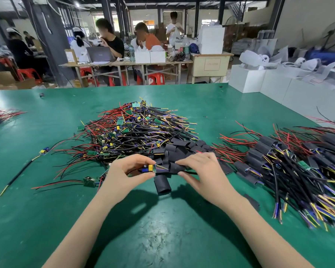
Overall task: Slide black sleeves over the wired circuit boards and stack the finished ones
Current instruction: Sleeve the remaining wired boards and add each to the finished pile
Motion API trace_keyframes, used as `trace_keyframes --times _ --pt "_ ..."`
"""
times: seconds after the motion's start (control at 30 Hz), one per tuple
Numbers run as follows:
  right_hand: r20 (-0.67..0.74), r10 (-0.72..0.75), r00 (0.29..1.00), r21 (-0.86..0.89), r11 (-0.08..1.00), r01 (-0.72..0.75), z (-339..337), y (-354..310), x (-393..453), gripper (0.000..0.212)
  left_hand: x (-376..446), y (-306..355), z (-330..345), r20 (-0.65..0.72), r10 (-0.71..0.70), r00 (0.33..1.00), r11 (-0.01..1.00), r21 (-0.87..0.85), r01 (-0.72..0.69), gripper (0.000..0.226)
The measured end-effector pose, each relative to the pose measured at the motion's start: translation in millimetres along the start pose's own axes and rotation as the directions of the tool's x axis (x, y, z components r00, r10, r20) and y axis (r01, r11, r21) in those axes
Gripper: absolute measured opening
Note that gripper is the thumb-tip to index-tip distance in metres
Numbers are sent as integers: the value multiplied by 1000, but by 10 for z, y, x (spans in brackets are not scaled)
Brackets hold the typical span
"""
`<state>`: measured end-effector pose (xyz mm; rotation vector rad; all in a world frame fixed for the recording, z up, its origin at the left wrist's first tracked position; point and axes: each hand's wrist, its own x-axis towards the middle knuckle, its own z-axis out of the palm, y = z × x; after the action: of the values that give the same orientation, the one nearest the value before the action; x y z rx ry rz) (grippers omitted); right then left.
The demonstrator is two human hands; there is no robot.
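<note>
Over the green table (46, 190), near edge: left hand (128, 174) pinching a wired board (149, 168) between thumb and fingertips, fingers curled round it; right hand (199, 171) gripping a black sleeve (177, 168) just beside the board, mouth toward it, board wires reaching to the sleeve's opening, board itself outside; loose sleeve (162, 184) lying flat under the hands; sleeve heap (182, 147) just behind; bare-board pile (135, 128) centre, tangled; finished stack (288, 161) on the right, sleeves on, wires fanned out; people (112, 43) seated at far benches.
</note>
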<state>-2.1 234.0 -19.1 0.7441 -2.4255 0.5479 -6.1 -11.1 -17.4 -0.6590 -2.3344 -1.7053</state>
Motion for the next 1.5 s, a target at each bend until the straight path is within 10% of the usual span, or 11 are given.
trace_keyframes --times 0.4,1.5 --pt "-188 -2 982 196 980 39 53 -120 20 18 -11 16 206 40 -99 994 988 -115 104 27" --pt "29 95 995 256 962 -99 24 -201 15 28 -3 -31 217 130 -76 989 970 -221 104 13"
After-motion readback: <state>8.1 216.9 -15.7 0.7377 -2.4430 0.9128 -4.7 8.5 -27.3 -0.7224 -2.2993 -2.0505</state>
